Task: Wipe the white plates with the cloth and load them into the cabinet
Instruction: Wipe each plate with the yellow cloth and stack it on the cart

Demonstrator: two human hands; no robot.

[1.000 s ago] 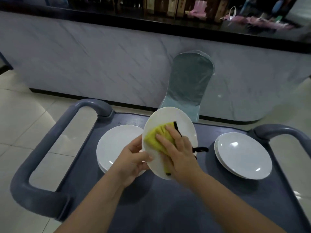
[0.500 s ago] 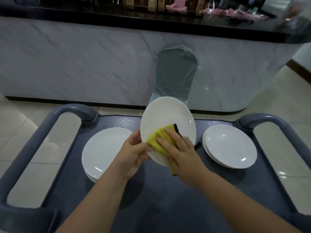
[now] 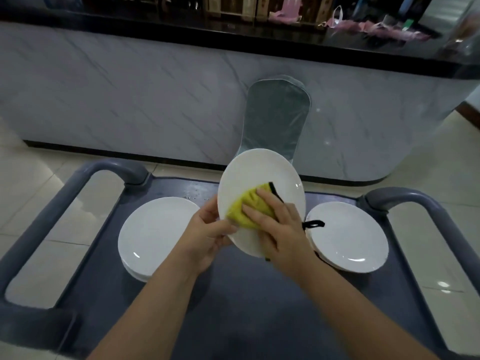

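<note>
Nearest the camera, the held plate is gripped at its lower left rim by the left hand, thumb on the face and fingers curled behind, so that it is kept tilted up above the cart tray. The yellow cloth is pressed flat against the plate's face by the right hand, whose fingers are laid out fairly straight over it (a black loop hangs free at the right rim). Compared with a second ago, the cloth has been drawn down from the middle of the face towards the lower left edge, so the wiping stroke is judged to be under way and this plate not yet ready for loading. Beyond, the left stack and the right stack are left on the tray. Farther off a covered chair is set against a marble counter; no cabinet is seen.
</note>
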